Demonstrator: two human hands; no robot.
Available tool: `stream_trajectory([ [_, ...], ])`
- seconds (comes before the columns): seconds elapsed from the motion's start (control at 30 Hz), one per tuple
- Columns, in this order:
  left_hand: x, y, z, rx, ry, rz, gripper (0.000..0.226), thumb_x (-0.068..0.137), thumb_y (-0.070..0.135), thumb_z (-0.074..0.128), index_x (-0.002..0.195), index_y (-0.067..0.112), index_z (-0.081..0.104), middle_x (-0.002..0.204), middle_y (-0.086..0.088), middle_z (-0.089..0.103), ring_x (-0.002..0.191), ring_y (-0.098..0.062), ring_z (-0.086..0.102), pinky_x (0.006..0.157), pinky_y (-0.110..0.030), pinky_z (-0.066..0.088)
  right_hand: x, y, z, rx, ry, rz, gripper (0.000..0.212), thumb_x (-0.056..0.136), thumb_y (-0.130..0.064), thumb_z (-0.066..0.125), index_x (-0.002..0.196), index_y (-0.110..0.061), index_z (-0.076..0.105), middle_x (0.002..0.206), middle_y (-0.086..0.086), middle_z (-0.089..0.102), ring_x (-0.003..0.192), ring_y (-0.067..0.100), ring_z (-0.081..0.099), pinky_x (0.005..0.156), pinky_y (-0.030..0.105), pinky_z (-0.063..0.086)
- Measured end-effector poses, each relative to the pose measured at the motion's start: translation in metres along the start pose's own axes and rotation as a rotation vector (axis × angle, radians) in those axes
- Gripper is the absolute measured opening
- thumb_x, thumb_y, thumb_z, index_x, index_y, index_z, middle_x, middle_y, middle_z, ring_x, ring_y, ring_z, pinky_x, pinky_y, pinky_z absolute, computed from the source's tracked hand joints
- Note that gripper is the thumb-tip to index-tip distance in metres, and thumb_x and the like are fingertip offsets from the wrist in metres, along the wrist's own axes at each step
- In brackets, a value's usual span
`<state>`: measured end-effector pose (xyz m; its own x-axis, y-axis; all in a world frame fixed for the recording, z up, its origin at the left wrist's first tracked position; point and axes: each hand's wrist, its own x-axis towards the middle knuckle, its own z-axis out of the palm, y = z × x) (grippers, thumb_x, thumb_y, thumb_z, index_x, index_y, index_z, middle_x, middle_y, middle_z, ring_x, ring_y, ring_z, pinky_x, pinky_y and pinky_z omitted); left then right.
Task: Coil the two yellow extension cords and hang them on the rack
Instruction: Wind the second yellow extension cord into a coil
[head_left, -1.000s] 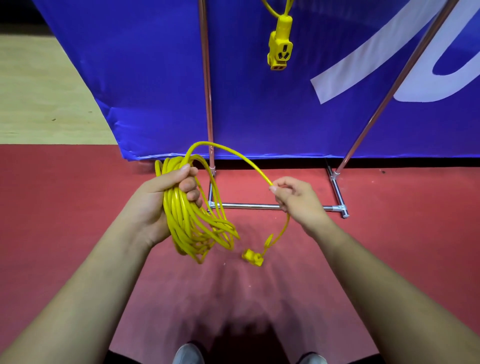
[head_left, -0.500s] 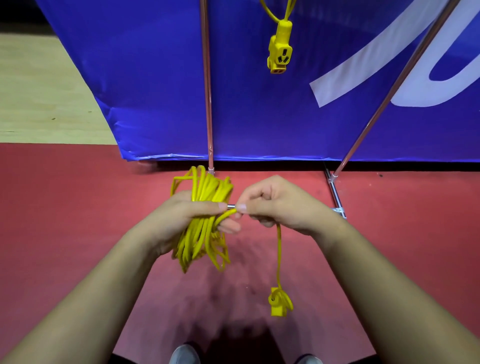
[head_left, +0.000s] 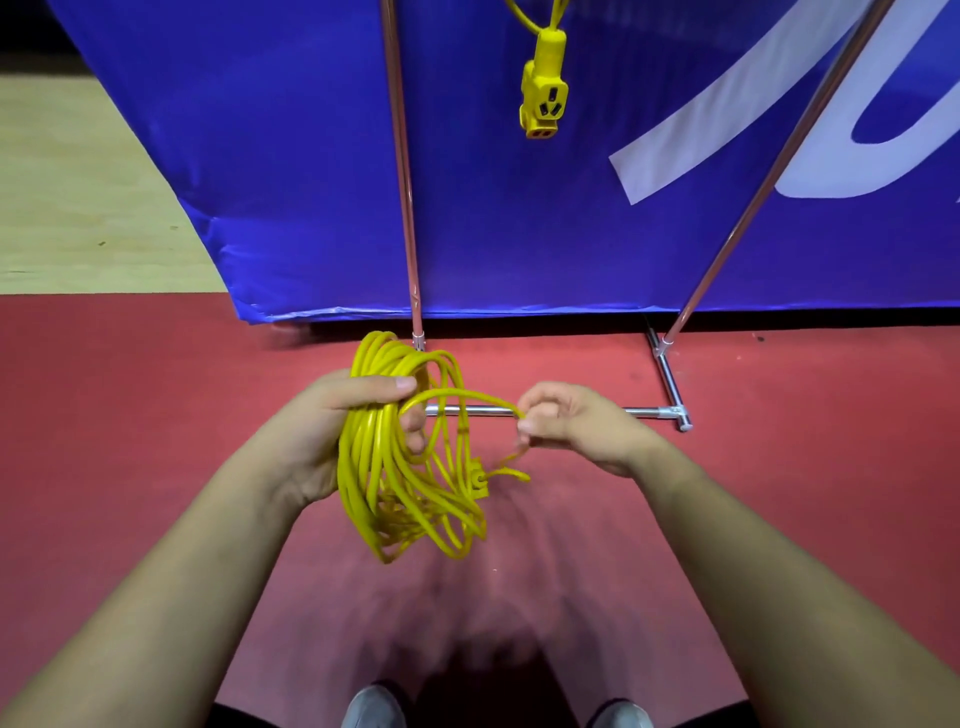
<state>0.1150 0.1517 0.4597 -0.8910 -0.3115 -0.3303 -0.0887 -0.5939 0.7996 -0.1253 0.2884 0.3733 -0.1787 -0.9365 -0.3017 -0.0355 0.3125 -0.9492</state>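
Left hand (head_left: 343, 431) grips a bundled coil of glossy yellow extension cord (head_left: 395, 467), fingers wrapped round it. Right hand (head_left: 576, 426) pinches the cord's loose strand (head_left: 467, 397). A second yellow moulded socket (head_left: 543, 98) hangs by the chrome tubular rack (head_left: 405, 182).

Left hand (head_left: 358, 426) gripped the coiled cord (head_left: 395, 499) near its top. Most loops hung below the hand and a few stood above it. One strand (head_left: 467, 394) ran from the coil rightward to the right hand (head_left: 576, 426), pinched at the fingertips. Plug end (head_left: 480, 480) hung lower, between the two hands, against the coil's right side. Rack's base bar (head_left: 478, 410) lay on the floor (head_left: 156, 415) behind both hands. Rack upright (head_left: 405, 182) rose just beyond the left hand. Slanted pole (head_left: 775, 171) stood beyond and right of the right hand. Second cord's socket (head_left: 543, 88) hung high above the hands, before the banner (head_left: 260, 156).
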Motion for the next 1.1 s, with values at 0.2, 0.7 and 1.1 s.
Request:
stream_trajectory([
  [0.2,-0.006,0.001,-0.013,0.067,0.104,-0.049,0.073,0.045,0.023,0.091,0.107,-0.005,0.065,0.111,-0.035,0.063,0.097,-0.043,0.067,0.088,-0.054,0.051,-0.010,-0.054,0.014,0.137,0.161,-0.206,0.011,0.092,-0.002,0.059,0.087,-0.010,0.065,0.062,0.006,0.050,0.052,0.009,0.040,0.053,0.023,0.031],
  [0.7,-0.001,-0.003,0.004,-0.080,-0.051,0.032,0.029,0.063,0.018,0.084,0.072,0.014,0.057,0.058,0.000,0.045,0.049,-0.014,0.044,0.056,-0.027,0.041,-0.020,-0.035,0.022,-0.499,-0.327,0.145,0.019,0.092,-0.024,0.065,0.077,-0.012,0.065,0.076,0.005,0.066,0.068,0.009,0.054,0.072,0.028,0.040],
  [1.1,-0.007,0.004,-0.015,0.056,0.175,-0.057,0.054,0.046,0.030,0.090,0.086,0.000,0.070,0.076,-0.020,0.072,0.049,-0.022,0.061,0.048,-0.027,0.053,-0.006,-0.043,0.027,-0.286,0.151,-0.158,0.020,0.092,-0.014,0.064,0.109,-0.013,0.075,0.088,-0.010,0.074,0.079,-0.007,0.060,0.075,0.013,0.043],
])
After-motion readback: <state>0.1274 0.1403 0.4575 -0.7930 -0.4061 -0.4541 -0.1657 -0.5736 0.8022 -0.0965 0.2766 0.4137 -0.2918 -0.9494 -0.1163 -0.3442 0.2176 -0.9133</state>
